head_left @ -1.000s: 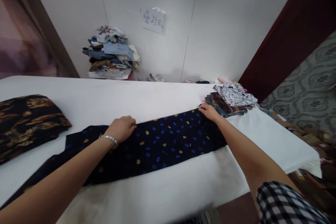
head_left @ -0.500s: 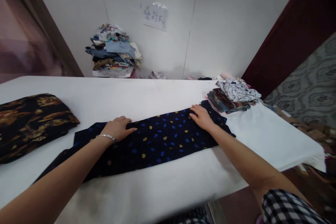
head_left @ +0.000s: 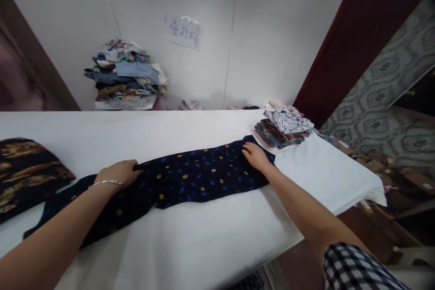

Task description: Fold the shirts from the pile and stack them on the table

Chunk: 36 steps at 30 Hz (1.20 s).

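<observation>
A dark navy garment with blue and yellow spots (head_left: 200, 176) lies stretched in a long strip across the white table (head_left: 190, 240). My left hand (head_left: 117, 173), with a silver bracelet at the wrist, rests on the garment's far edge near its middle, fingers curled onto the cloth. My right hand (head_left: 254, 155) presses flat on the garment's right end, fingers spread. That end lies just in front of a small stack of folded patterned clothes (head_left: 283, 128).
A black and brown patterned garment (head_left: 25, 167) lies at the table's left edge. A tall pile of mixed clothes (head_left: 125, 74) stands against the white wall under a paper sign (head_left: 183, 31). The table's right edge drops to cluttered floor (head_left: 380, 167) by a dark red door.
The garment's right end has been drawn leftward and the strip is narrower. My left hand has slid left along it, and my right hand stayed on the right end. The camera has shifted.
</observation>
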Available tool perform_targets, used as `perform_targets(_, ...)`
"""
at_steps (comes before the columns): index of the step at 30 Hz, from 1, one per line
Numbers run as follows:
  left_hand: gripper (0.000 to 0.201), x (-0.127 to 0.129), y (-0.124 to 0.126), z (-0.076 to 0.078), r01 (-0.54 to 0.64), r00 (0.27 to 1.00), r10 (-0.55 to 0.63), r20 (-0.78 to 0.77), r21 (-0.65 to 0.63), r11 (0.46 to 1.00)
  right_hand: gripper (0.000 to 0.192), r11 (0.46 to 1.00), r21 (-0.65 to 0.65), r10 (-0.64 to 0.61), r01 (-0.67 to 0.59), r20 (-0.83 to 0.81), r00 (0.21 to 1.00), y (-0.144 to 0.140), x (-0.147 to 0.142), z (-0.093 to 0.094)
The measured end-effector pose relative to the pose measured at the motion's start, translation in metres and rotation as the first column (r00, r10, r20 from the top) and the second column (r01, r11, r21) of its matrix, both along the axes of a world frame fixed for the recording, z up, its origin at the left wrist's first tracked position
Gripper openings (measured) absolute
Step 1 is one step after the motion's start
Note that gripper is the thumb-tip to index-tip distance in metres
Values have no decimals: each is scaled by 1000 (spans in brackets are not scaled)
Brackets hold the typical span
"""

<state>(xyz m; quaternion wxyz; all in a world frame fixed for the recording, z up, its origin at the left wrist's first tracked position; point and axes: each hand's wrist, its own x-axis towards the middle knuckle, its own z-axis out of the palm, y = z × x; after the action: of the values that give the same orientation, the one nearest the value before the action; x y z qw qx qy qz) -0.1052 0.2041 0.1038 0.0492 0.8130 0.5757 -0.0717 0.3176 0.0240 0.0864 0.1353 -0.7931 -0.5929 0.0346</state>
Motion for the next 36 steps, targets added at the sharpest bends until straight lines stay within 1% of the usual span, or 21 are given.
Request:
perform_targets(1, 37, 0, 0, -3, -3, 1000, 3, 7, 6, 1000, 43, 995, -10, -101, 101, 22, 995, -1, 15, 2)
perform_targets(3, 39, 0, -1, -7, 3, 999, -3, 39, 6, 1000, 43, 960, -50, -272, 275, 65, 960, -2, 40, 2)
perform_targets(5, 39, 1, 0, -9, 3, 997, -2, 83, -17, 1000, 45, 923, -91, -365, 374, 103, 925, -1, 56, 1)
perform_targets(8, 40, 1, 4, -10, -26, 994, 32, 103, -59, 998, 38, 903, -123, -395, 412, 141, 908, 1, 66, -2)
perform_targets(11, 42, 1, 9, -13, -42, 993, 49, 105, -70, 997, 30, 890, -114, -420, 442, 175, 890, -3, 70, -3)
perform_targets(15, 45, 1, 14, -17, -45, 990, 55, 126, -85, 995, 33, 865, -110, -462, 490, 206, 862, -17, 75, -11)
perform_targets(17, 45, 1, 14, -17, -38, 988, 52, 145, -98, 994, 34, 862, -116, -464, 494, 214, 860, -21, 75, -12)
perform_targets(19, 46, 3, 10, -15, -42, 986, 54, 156, -77, 996, 33, 873, -120, -441, 473, 223, 869, -21, 72, -8)
perform_targets(20, 46, 5, 7, -14, -45, 986, 49, 159, -28, 999, 33, 883, -119, -421, 454, 228, 878, -18, 69, -4)
perform_targets(22, 47, 11, -3, -13, -24, 983, -1, 184, 132, 991, 34, 919, -102, -350, 381, 232, 907, -10, 58, 6)
perform_targets(23, 47, 16, -9, -14, 10, 978, -54, 202, 213, 977, 36, 952, -69, -278, 300, 225, 934, -4, 51, 11)
perform_targets(24, 48, 20, -15, -15, 54, 969, -117, 219, 274, 960, 40, 982, -18, -182, 190, 213, 960, 2, 43, 14)
perform_targets(25, 48, 25, -21, -18, 104, 956, -180, 231, 309, 946, 44, 997, 41, -74, 67, 197, 978, 9, 36, 15)
perform_targets(26, 50, 30, -26, -21, 154, 944, -234, 233, 316, 936, 49, 995, 86, 26, -42, 176, 984, 15, 29, 13)
perform_targets(27, 51, 34, -31, -25, 194, 937, -266, 225, 299, 934, 54, 988, 96, 104, -118, 147, 984, 21, 24, 9)
perform_targets(28, 51, 37, -34, -30, 220, 938, -278, 207, 266, 939, 58, 986, 68, 141, -149, 110, 984, 26, 20, 2)
perform_targets(30, 53, 42, -38, -40, 229, 950, -262, 170, 188, 955, 61, 991, -74, 118, -114, 46, 992, 32, 15, -15)
perform_targets(31, 55, 42, -38, -45, 222, 956, -246, 159, 157, 962, 60, 987, -137, 91, -85, 40, 995, 34, 15, -24)
perform_targets(32, 56, 43, -38, -48, 212, 960, -233, 156, 139, 967, 60, 983, -174, 68, -58, 52, 996, 34, 15, -32)
perform_targets(34, 58, 42, -38, -52, 196, 962, -216, 169, 128, 972, 59, 982, -186, 45, -27, 93, 995, 33, 14, -43)
perform_targets(36, 59, 42, -40, -51, 186, 957, -206, 202, 117, 976, 58, 983, -185, 44, -23, 115, 992, 31, 14, -47)
